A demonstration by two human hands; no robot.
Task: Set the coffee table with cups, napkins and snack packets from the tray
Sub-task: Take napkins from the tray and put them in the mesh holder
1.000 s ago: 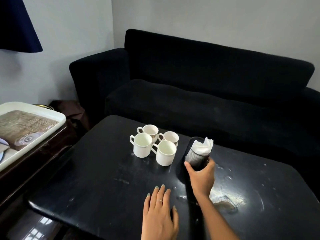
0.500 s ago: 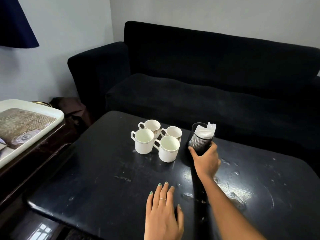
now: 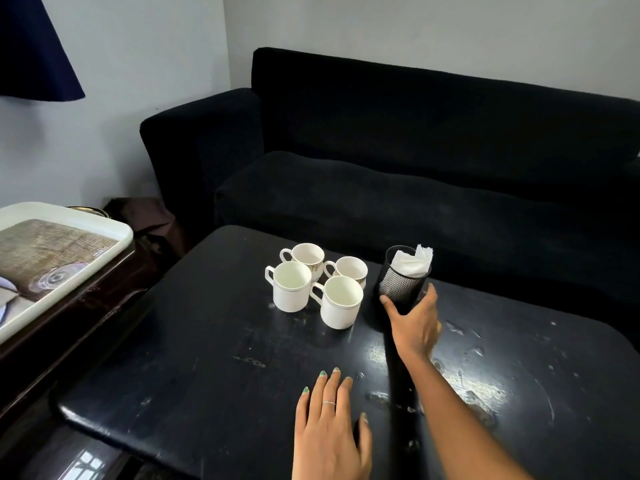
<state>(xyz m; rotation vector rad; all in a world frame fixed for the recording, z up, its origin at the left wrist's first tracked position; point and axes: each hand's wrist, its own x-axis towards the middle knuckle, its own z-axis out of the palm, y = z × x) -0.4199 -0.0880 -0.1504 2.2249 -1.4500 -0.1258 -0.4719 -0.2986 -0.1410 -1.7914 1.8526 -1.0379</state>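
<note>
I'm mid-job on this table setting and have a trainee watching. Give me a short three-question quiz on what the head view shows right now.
1. How many white cups stand on the coffee table?
2. True or false: the right hand grips the mesh holder with the napkins in it.
3. Where is the left hand? A) on a cup handle B) flat on the table's near side C) on the tray

Key
1. Four, clustered together left of the holder.
2. True.
3. B.
</note>
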